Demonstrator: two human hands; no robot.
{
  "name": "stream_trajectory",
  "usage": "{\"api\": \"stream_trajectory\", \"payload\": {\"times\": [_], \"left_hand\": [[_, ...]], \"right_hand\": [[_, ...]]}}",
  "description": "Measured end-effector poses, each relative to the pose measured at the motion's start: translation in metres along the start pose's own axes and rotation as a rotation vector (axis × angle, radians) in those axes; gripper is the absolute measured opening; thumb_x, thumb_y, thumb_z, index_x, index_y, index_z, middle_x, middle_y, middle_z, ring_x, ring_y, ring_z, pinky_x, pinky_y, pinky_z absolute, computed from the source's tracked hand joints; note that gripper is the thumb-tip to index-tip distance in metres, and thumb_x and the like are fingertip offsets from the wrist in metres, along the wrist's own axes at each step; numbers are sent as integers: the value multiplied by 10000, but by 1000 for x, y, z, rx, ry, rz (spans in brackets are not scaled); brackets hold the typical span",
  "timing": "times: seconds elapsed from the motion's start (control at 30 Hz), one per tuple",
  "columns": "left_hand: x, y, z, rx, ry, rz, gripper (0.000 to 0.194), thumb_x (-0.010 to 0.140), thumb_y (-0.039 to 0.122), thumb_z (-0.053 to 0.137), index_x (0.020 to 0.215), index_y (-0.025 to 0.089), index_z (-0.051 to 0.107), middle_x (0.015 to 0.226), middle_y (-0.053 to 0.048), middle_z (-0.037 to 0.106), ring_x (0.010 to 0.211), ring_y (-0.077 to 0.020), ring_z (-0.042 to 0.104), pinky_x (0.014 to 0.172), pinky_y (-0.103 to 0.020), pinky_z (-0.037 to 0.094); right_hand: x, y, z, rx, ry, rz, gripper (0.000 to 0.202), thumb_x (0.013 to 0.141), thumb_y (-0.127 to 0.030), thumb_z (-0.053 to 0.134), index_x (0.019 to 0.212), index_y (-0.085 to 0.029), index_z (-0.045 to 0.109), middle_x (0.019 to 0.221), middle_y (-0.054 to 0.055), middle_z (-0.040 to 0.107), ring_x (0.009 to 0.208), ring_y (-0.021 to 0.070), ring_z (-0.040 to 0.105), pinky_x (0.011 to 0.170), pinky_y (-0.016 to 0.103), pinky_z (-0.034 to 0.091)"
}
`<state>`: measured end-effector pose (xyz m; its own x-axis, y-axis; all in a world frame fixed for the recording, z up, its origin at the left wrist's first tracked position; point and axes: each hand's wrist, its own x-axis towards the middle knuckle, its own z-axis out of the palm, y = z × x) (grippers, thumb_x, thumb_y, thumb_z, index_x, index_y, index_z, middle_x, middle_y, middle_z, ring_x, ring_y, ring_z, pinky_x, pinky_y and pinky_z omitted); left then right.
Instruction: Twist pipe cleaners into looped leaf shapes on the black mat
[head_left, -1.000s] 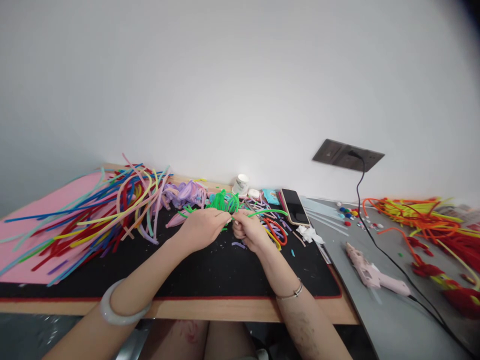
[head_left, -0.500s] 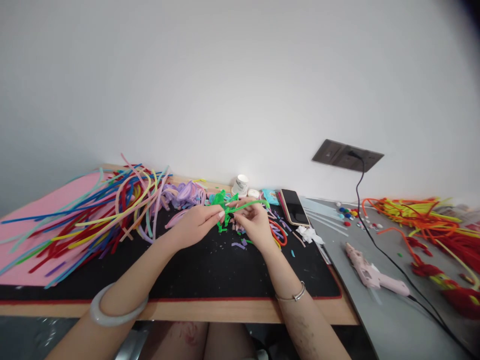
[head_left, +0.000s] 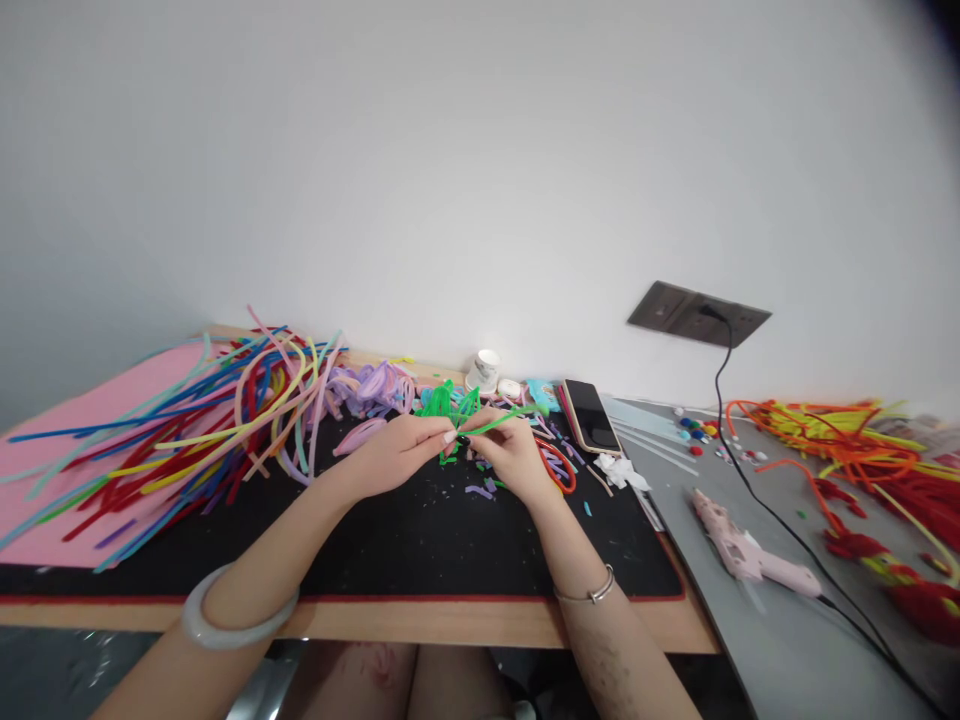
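Observation:
Above the black mat [head_left: 420,550], both of my hands meet at a green pipe cleaner [head_left: 506,418]. My left hand [head_left: 405,452] pinches it at its left end with thumb and forefinger. My right hand [head_left: 510,455] is closed on it close beside, and its free end sticks out up and to the right. A small dark spot shows between the fingertips, too small to name. Just behind the fingers lie looped green pipe cleaners [head_left: 446,400]; whether they join the held one I cannot tell.
A heap of coloured pipe cleaners [head_left: 247,420] covers the left side, over pink sheets [head_left: 45,510]. A paper cup [head_left: 484,370] and a phone [head_left: 591,415] stand at the back. On the grey table right are a pink glue gun [head_left: 750,550], its cord, and orange and yellow pipe cleaners [head_left: 832,430].
My fingertips have moved slightly down and closer together on the green pipe cleaner. The green loops behind have turned and now show as separate strands. The view has shifted slightly.

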<state>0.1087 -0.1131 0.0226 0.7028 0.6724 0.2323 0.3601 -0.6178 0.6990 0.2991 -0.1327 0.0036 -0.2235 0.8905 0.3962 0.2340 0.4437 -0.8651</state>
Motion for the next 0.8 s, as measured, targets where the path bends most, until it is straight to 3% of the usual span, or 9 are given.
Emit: {"api": "stream_trajectory", "payload": {"times": [0.2, 0.57, 0.67, 0.8], "left_hand": [[1, -3, 6, 111, 19, 7, 312, 904, 324, 331, 648, 179, 433, 579, 47, 446, 543, -106, 407, 549, -231, 269], [4, -5, 17, 346, 88, 109, 279, 896, 250, 344, 677, 181, 502, 641, 7, 535, 608, -133, 477, 593, -243, 296], [6, -5, 17, 236, 115, 73, 292, 905, 281, 328, 686, 179, 493, 644, 12, 523, 609, -130, 471, 599, -241, 313], [7, -2, 12, -130, 121, -13, 315, 909, 367, 320, 715, 182, 486, 615, 25, 511, 594, -121, 472, 620, -239, 362]], "right_hand": [[-1, -6, 1, -160, -9, 11, 225, 814, -294, 542, 627, -172, 518, 617, -9, 483, 591, 119, 434, 583, 248, 356], [2, 2, 11, 41, 53, 184, 314, 783, -284, 506, 521, -183, 366, 484, -59, 324, 458, 72, 276, 457, 214, 229], [3, 3, 8, 97, 51, 199, 327, 809, -382, 502, 570, -181, 409, 502, -58, 334, 445, 72, 287, 445, 215, 234], [3, 0, 1, 111, 119, 136, 298, 814, -447, 511, 686, -179, 491, 574, -36, 420, 504, 94, 374, 487, 224, 306]]}}
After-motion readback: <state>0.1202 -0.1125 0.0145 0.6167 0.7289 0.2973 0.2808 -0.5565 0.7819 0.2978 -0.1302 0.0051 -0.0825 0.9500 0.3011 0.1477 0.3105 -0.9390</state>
